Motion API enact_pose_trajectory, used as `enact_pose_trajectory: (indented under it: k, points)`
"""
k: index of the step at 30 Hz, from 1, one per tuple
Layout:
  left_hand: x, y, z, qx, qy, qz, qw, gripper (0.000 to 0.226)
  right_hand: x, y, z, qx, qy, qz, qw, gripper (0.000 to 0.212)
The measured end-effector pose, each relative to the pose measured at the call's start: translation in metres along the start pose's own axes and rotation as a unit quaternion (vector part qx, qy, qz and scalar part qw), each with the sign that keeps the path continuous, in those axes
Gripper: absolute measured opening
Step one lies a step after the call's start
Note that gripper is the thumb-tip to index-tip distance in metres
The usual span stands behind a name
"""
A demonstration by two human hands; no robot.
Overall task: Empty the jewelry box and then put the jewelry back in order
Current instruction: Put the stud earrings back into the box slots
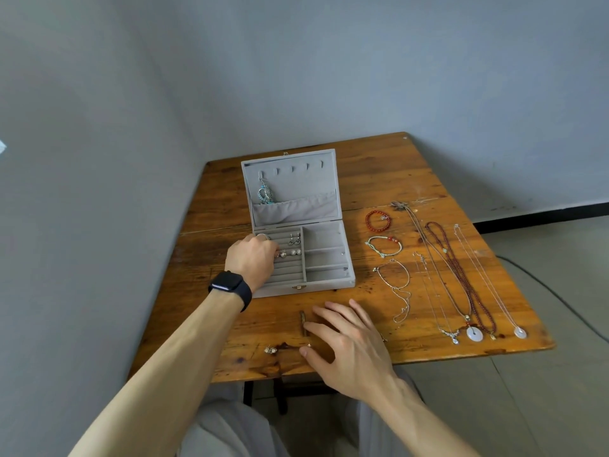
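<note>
two bare hands work at a worn orange-brown wooden table (379,173) set in a grey corner. a grey velvet jewelry box (324,282) sits open on the table's left part, its lid standing upright behind the tray. a silver and turquoise dangling earring (264,192) hangs from the leftmost hook inside the lid. the tray's left half is a ridged ring-roll section. in it lie a pair of dark drop earrings (294,240) and, just below them, a pair of round pearl studs (295,252).

the left hand (252,257), with a black smartwatch (230,286) on its wrist, reaches into that ridged section from the left, fingers curled downward. a small silver earring (282,254) lies right at its fingertips, just left of the pearl studs. the fingertips are hidden, so it cannot be told whether they pinch it.

the right hand (349,344) is palm down at the table in front of the box, fingers straight and spread, holding nothing. a small pair of stud earrings (271,349) lies on the wood just left of its thumb.

right of the box, apart from both hands, three bracelets lie in a column: a red bead bracelet (378,221), a pale green cord bracelet (384,244) and a thin silver chain bracelet (393,275). farther right lie several necklaces, among them a dark red bead necklace (451,258).
</note>
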State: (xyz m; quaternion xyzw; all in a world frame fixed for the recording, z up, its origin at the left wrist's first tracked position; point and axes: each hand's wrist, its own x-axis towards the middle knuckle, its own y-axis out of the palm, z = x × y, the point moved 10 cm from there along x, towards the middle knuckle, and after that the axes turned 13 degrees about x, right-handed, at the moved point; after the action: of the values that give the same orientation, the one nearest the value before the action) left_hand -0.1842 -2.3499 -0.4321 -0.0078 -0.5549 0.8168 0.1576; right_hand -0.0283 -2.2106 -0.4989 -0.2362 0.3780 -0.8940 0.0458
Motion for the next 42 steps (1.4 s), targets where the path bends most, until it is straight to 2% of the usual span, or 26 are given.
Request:
enact_pose_trajectory:
  k: [4, 8, 14, 29, 38, 42]
  points:
    - [0.003, -0.001, -0.004, 0.036, 0.020, 0.011, 0.999, 0.024, 0.000, 0.000, 0.001, 0.000, -0.001, 0.000, 1.000, 0.044]
    - [0.006, 0.001, 0.001, -0.001, 0.011, 0.030, 0.999, 0.022, 0.000, 0.000, 0.001, 0.004, -0.002, -0.004, 1.000, 0.043]
    - [0.003, 0.006, 0.015, -0.106, -0.068, 0.079, 0.989, 0.026, 0.000, 0.001, -0.001, 0.004, -0.001, -0.002, 1.000, 0.043]
    - [-0.018, 0.008, 0.024, -0.154, -0.191, 0.090, 0.965, 0.032, 0.000, -0.001, 0.002, 0.008, -0.003, -0.008, 1.000, 0.043]
    - [-0.015, 0.011, 0.029, -0.171, -0.178, 0.091, 0.965, 0.022, 0.000, 0.000, 0.000, 0.008, 0.003, -0.005, 1.000, 0.043]
    - [-0.010, 0.023, 0.033, -0.267, -0.170, 0.108, 0.942, 0.014, 0.000, -0.001, 0.000, 0.009, 0.004, -0.005, 1.000, 0.044]
